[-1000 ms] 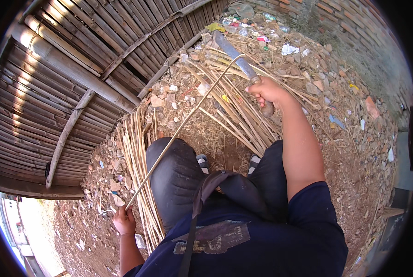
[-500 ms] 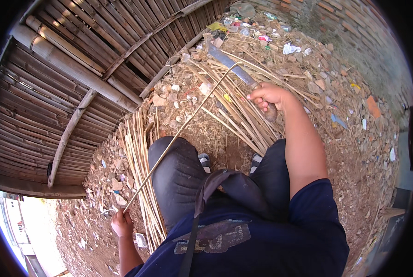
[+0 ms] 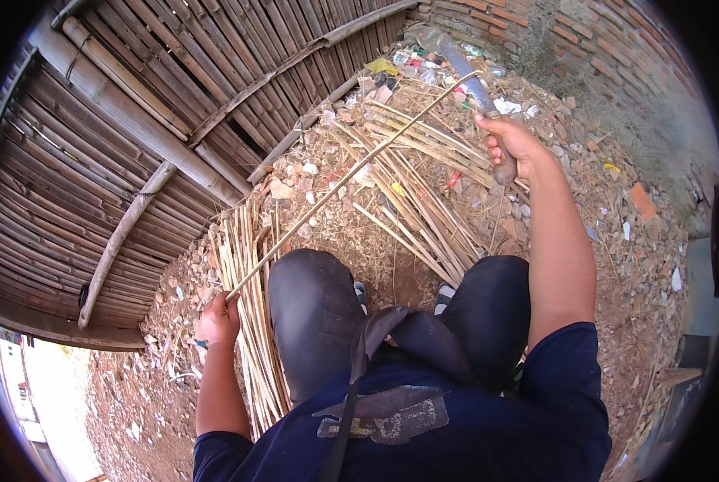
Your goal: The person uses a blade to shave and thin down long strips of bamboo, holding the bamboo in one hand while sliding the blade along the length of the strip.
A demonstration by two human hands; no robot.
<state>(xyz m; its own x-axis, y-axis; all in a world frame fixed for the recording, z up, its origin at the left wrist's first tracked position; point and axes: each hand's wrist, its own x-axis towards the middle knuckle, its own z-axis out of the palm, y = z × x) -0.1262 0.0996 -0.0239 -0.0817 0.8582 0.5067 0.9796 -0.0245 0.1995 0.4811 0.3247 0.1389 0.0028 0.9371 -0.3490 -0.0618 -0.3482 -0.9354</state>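
Ground (image 3: 628, 313): brown dirt, stone and brick rubble, litter at far end. Bamboo-slat wall (image 3: 62, 169) left, rough brick wall (image 3: 608, 48) far right. Pale split-stick bundle (image 3: 255, 345) near left; looser stick pile (image 3: 424, 201) far centre. Long thin tan stick (image 3: 337, 193) slants across middle, near end pinched in left hand (image 3: 219, 319). Right hand (image 3: 514, 143), far right, fist closed round brown handle of broad grey-bladed knife (image 3: 481, 97); stick tip overlaps blade, contact unclear.

The brown dirt ground (image 3: 146, 422) carries a long bundle of pale sticks (image 3: 256, 345) at left and a looser stick pile (image 3: 428, 210) ahead. A yellow scrap (image 3: 381, 67) and an orange brick piece (image 3: 642, 201) also lie there.
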